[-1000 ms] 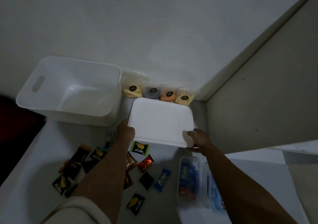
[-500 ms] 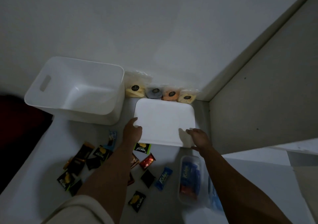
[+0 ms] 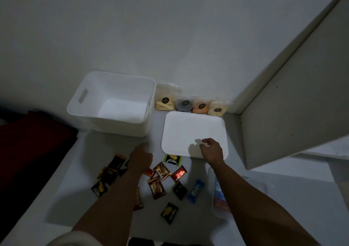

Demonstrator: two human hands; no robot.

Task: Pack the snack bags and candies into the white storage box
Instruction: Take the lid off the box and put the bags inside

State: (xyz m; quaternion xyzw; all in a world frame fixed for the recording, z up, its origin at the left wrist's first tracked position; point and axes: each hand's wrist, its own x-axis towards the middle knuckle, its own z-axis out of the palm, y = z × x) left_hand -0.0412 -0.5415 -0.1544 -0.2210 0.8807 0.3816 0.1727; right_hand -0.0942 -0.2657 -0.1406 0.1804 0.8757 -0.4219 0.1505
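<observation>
The white storage box [image 3: 113, 126] stands open and empty at the back left. Its white lid [image 3: 190, 130] lies flat on the surface to the right of it. Behind the lid, a row of several clear snack bags [image 3: 200, 106] leans against the wall. Small wrapped candies [image 3: 161, 171] are scattered in front, among them a green one [image 3: 172, 159] tucked at the lid's near edge and a blue one [image 3: 195, 191]. My left hand [image 3: 141, 156] hovers relaxed over the candies, holding nothing. Over the lid's near edge, the fingers of my right hand [image 3: 212, 150] are loosely curled and grip nothing.
A clear plastic container [image 3: 219, 193] with blue and red packets sits at the right, partly behind my right forearm. A wall panel [image 3: 292, 113] closes off the right side. A dark red surface [image 3: 28, 142] borders the white top on the left.
The lid has come down flat beside the box. My left hand let go of it and drew back over the candies. My right hand released the edge and now hangs over the lid.
</observation>
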